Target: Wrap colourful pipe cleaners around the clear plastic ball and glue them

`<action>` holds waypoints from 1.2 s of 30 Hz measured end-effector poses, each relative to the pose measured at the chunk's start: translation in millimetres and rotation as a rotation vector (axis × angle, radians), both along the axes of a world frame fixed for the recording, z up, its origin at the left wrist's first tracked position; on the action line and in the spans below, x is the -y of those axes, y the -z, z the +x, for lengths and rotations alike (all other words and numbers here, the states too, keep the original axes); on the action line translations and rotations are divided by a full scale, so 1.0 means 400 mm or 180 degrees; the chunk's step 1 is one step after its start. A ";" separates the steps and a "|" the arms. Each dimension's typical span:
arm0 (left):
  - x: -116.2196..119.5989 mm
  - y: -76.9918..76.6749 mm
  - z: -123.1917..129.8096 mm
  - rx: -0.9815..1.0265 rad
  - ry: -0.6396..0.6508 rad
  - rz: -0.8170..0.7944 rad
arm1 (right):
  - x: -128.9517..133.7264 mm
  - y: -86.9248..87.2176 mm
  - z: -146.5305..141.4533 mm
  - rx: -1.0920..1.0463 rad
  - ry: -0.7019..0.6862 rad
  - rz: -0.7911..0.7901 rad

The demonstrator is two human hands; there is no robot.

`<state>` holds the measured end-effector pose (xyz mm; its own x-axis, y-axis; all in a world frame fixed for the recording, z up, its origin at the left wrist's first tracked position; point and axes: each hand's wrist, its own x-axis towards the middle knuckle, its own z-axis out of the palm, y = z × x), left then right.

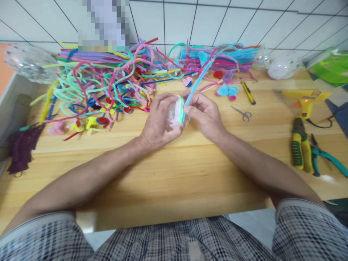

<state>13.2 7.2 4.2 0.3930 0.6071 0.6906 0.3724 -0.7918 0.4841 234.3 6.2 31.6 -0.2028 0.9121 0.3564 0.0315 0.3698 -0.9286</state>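
Observation:
A small clear ball (171, 116) with pastel bands of pipe cleaner (178, 110) round its middle is held above the table. My left hand (159, 121) has its fingers curled round the ball's left side. On the right side, my right hand (202, 114) pinches a long blue pipe cleaner (199, 80) against the bands. That blue strand rises up and to the right from my fingers, over the heap behind. The bands are lilac, white, green and blue. Part of the ball is hidden behind my fingers.
Tangled pipe cleaners (78, 83) fill the back left, with blue ones (244, 54) at back right. Small scissors (244, 114), a yellow cutter (248, 92), a glue gun (304, 103), pliers (301, 145) and teal-handled pliers (328, 156) lie right. Clear balloon-like balls (282, 67) stand behind.

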 end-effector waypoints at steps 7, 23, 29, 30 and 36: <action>0.006 -0.012 0.009 0.0048 -0.0079 0.0114 | 0.006 0.000 -0.008 0.0004 0.0115 -0.0035; 0.022 -0.028 0.008 0.0038 -0.0037 -0.0089 | -0.002 0.009 -0.002 0.0051 -0.0036 -0.0241; 0.031 -0.028 0.014 0.0040 -0.0022 0.0018 | -0.010 0.031 0.001 0.0157 -0.0064 -0.0272; 0.031 -0.027 0.013 0.0016 -0.0020 0.0009 | -0.012 0.031 0.002 0.0172 -0.0054 -0.0295; 0.027 -0.026 0.006 -0.0067 -0.0003 0.0102 | -0.005 0.007 -0.006 -0.0061 -0.0023 -0.0574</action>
<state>15.8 -3.6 14.5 0.4070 0.5851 0.7014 0.3829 -0.8065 0.4505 231.8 8.0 28.7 -0.2044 0.9601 0.1909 0.0111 0.1973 -0.9803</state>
